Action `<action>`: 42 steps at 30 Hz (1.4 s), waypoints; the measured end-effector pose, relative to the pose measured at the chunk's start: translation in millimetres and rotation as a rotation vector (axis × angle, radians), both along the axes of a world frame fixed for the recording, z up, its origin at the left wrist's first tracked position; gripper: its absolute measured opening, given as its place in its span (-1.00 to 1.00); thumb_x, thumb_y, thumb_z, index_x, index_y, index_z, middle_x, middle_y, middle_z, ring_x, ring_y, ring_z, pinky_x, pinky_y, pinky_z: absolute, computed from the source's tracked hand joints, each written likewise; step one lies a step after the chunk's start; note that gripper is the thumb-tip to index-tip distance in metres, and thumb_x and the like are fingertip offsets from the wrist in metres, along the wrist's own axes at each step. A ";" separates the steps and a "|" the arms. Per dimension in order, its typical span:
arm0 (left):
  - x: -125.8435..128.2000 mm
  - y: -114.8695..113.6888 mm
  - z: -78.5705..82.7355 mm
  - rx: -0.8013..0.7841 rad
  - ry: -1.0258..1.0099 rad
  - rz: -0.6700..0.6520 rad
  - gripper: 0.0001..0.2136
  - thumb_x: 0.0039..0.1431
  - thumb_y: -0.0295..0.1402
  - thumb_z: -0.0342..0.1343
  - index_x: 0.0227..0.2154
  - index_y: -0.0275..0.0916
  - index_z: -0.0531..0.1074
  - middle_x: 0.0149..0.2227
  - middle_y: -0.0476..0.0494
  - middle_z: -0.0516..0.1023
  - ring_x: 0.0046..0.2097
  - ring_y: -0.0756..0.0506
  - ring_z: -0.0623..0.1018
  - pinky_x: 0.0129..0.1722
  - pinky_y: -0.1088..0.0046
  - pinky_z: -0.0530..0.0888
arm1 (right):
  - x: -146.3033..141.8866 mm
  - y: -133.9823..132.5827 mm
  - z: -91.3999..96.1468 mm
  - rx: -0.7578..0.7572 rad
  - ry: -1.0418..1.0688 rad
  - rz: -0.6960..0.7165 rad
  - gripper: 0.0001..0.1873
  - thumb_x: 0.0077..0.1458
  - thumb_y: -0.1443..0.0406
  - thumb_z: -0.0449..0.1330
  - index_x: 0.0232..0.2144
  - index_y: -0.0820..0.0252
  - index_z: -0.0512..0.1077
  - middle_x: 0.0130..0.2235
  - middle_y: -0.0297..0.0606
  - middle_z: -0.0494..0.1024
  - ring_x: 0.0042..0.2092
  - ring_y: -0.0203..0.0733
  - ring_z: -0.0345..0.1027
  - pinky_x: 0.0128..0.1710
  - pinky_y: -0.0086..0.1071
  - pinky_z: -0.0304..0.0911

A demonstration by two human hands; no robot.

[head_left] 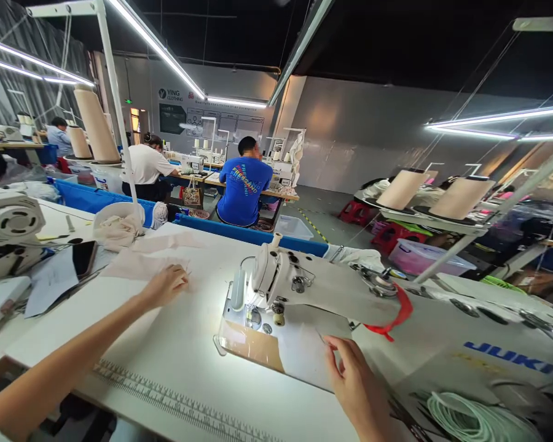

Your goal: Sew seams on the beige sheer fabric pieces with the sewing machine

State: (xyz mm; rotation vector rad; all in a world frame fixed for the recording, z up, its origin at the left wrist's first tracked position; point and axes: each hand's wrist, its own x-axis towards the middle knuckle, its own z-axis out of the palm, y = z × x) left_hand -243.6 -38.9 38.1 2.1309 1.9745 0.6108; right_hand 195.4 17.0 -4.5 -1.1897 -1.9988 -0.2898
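Observation:
My left hand point(164, 286) reaches out over the white table and rests, fingers curled, on a pale pink piece of fabric point(138, 261); whether it grips the fabric I cannot make out. My right hand point(354, 383) lies on a white fabric piece point(304, 356) on the bed of a white JUKI sewing machine point(396, 307), fingers pressed on the cloth's edge. The needle area point(279, 313) is lit by the machine's lamp, left of my right hand. A red ribbon point(396, 316) hangs from the machine arm.
A ruler strip point(166, 399) runs along the table's front edge. A phone point(83, 258), papers and another machine point(9, 230) sit at left. A bowl of cloth point(117, 224) stands behind the fabric. Thread cones point(94, 126) rise on stands. Two people sit at tables beyond; green cord point(474, 420) lies at right.

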 end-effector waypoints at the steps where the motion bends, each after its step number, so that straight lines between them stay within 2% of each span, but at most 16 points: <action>1: -10.3 4.1 2.1 0.004 0.027 -0.014 -0.84 0.18 -0.40 -0.06 -0.32 -0.23 0.43 -0.15 -0.23 0.55 -0.05 -0.17 0.46 -0.08 0.33 0.38 | -1.1 -0.2 -0.7 0.000 -0.010 0.004 -0.72 0.22 0.18 -0.07 -0.28 0.14 0.40 -0.31 -0.15 0.55 -0.46 -0.22 0.41 -0.52 -0.39 0.29; 4: -27.6 14.6 6.2 -0.012 0.097 -0.055 -0.93 0.13 -0.37 0.07 -0.40 -0.21 0.43 -0.27 -0.17 0.57 -0.09 -0.22 0.45 -0.10 0.29 0.36 | -4.3 -1.8 -0.1 0.023 -0.045 0.036 -0.75 0.24 0.22 -0.06 -0.28 0.14 0.39 -0.30 -0.19 0.55 -0.43 -0.24 0.42 -0.51 -0.42 0.29; 8: -30.6 17.4 5.2 0.011 0.197 -0.086 -0.82 0.15 -0.28 0.10 -0.52 -0.21 0.35 -0.41 -0.12 0.54 -0.19 -0.21 0.46 -0.13 0.26 0.33 | -13.6 -13.7 8.3 0.052 -0.044 0.088 -0.80 0.25 0.30 -0.03 -0.25 0.16 0.39 -0.32 -0.24 0.53 -0.48 -0.31 0.38 -0.50 -0.47 0.28; 10: -30.3 13.7 2.6 0.079 0.195 -0.129 -0.79 0.20 -0.27 0.04 -0.53 -0.20 0.34 -0.42 -0.11 0.53 -0.22 -0.18 0.46 -0.15 0.29 0.33 | -26.2 -27.7 15.5 -0.043 -0.029 0.154 -0.80 0.26 0.32 -0.03 -0.23 0.17 0.40 -0.32 -0.25 0.52 -0.46 -0.32 0.38 -0.47 -0.48 0.30; 12: -28.7 8.7 1.0 0.136 0.084 -0.195 -0.77 0.25 -0.25 -0.05 -0.47 -0.20 0.36 -0.38 -0.12 0.53 -0.21 -0.15 0.46 -0.17 0.35 0.35 | -45.7 -45.6 23.7 -0.219 -0.062 0.255 -0.78 0.27 0.34 -0.03 -0.18 0.16 0.41 -0.25 -0.24 0.51 -0.36 -0.29 0.42 -0.39 -0.47 0.34; 14: -23.1 4.5 3.3 0.098 -0.071 -0.251 -0.75 0.29 -0.20 -0.09 -0.39 -0.21 0.37 -0.34 -0.10 0.52 -0.25 -0.09 0.47 -0.22 0.43 0.36 | -69.3 -63.0 31.4 -0.381 -0.159 0.337 -0.73 0.27 0.36 -0.02 -0.05 0.13 0.39 -0.18 -0.23 0.50 -0.27 -0.24 0.42 -0.29 -0.40 0.35; 16: -11.4 2.7 10.8 -0.016 -0.153 -0.299 -0.75 0.29 -0.17 -0.09 -0.37 -0.20 0.35 -0.39 -0.05 0.49 -0.35 -0.04 0.44 -0.34 0.49 0.33 | -92.6 -75.2 36.6 -0.451 -0.291 0.363 -0.67 0.25 0.34 0.02 0.04 0.09 0.35 -0.17 -0.24 0.46 -0.28 -0.19 0.37 -0.27 -0.32 0.31; 19: 18.1 3.8 27.5 -0.199 -0.144 -0.403 -0.75 0.25 -0.18 -0.06 -0.44 -0.21 0.31 -0.51 0.02 0.43 -0.47 0.01 0.35 -0.46 0.51 0.22 | -118.3 -81.0 37.6 -0.410 -0.433 0.325 -0.75 0.23 0.27 0.09 -0.05 0.09 0.38 -0.21 -0.25 0.42 -0.31 -0.16 0.28 -0.35 -0.30 0.20; 22: 55.5 4.0 37.6 -0.339 -0.167 -0.471 -0.79 0.18 -0.25 -0.03 -0.51 -0.23 0.28 -0.56 0.03 0.41 -0.52 0.03 0.30 -0.50 0.51 0.17 | -129.6 -78.6 32.2 -0.296 -0.482 0.307 -0.85 0.22 0.24 0.11 -0.19 0.13 0.40 -0.28 -0.27 0.40 -0.34 -0.17 0.21 -0.39 -0.31 0.06; 24: 78.6 2.7 35.3 -0.366 -0.199 -0.464 -0.78 0.14 -0.29 -0.04 -0.58 -0.22 0.21 -0.63 0.06 0.33 -0.57 0.05 0.22 -0.53 0.50 0.13 | -131.5 -77.4 28.0 -0.232 -0.495 0.312 -0.88 0.21 0.24 0.12 -0.24 0.15 0.40 -0.30 -0.26 0.40 -0.35 -0.18 0.17 -0.40 -0.30 0.00; 27: 101.8 2.6 21.1 -0.348 -0.243 -0.435 -0.79 0.11 -0.27 -0.07 -0.58 -0.20 0.18 -0.67 0.08 0.27 -0.58 0.04 0.18 -0.54 0.48 0.13 | -131.0 -77.8 23.6 -0.204 -0.491 0.301 -0.89 0.20 0.25 0.11 -0.29 0.17 0.38 -0.29 -0.25 0.40 -0.35 -0.19 0.15 -0.40 -0.30 -0.05; 30: 109.1 7.0 5.6 -0.363 -0.283 -0.399 -0.83 0.07 -0.24 -0.06 -0.52 -0.20 0.26 -0.60 0.05 0.37 -0.53 0.01 0.30 -0.49 0.49 0.21 | -130.1 -78.8 22.6 -0.206 -0.462 0.297 -0.89 0.21 0.26 0.09 -0.26 0.16 0.38 -0.27 -0.24 0.40 -0.35 -0.19 0.13 -0.40 -0.30 -0.07; 33: 108.3 12.0 -3.1 -0.424 -0.290 -0.335 -0.84 0.03 -0.22 -0.05 -0.50 -0.19 0.29 -0.56 0.04 0.39 -0.49 -0.01 0.36 -0.46 0.49 0.26 | -130.0 -78.6 22.9 -0.201 -0.428 0.304 -0.91 0.20 0.28 0.08 -0.31 0.16 0.36 -0.30 -0.27 0.38 -0.38 -0.21 0.08 -0.42 -0.30 -0.09; 36: 107.2 14.7 -6.2 -0.443 -0.288 -0.302 -0.84 -0.01 -0.23 -0.06 -0.51 -0.19 0.30 -0.54 0.04 0.40 -0.46 -0.03 0.38 -0.42 0.48 0.28 | -130.5 -77.8 22.0 -0.193 -0.402 0.307 -0.91 0.19 0.28 0.08 -0.33 0.16 0.36 -0.32 -0.28 0.37 -0.39 -0.22 0.06 -0.43 -0.31 -0.10; 42: 106.5 19.0 -6.7 -0.469 -0.294 -0.317 -0.83 -0.03 -0.22 -0.02 -0.50 -0.19 0.37 -0.51 0.02 0.41 -0.42 -0.04 0.39 -0.41 0.48 0.27 | -125.3 -77.8 20.5 -0.198 -0.374 0.309 -0.87 0.21 0.30 0.04 -0.37 0.18 0.35 -0.34 -0.29 0.36 -0.40 -0.24 0.05 -0.42 -0.30 -0.07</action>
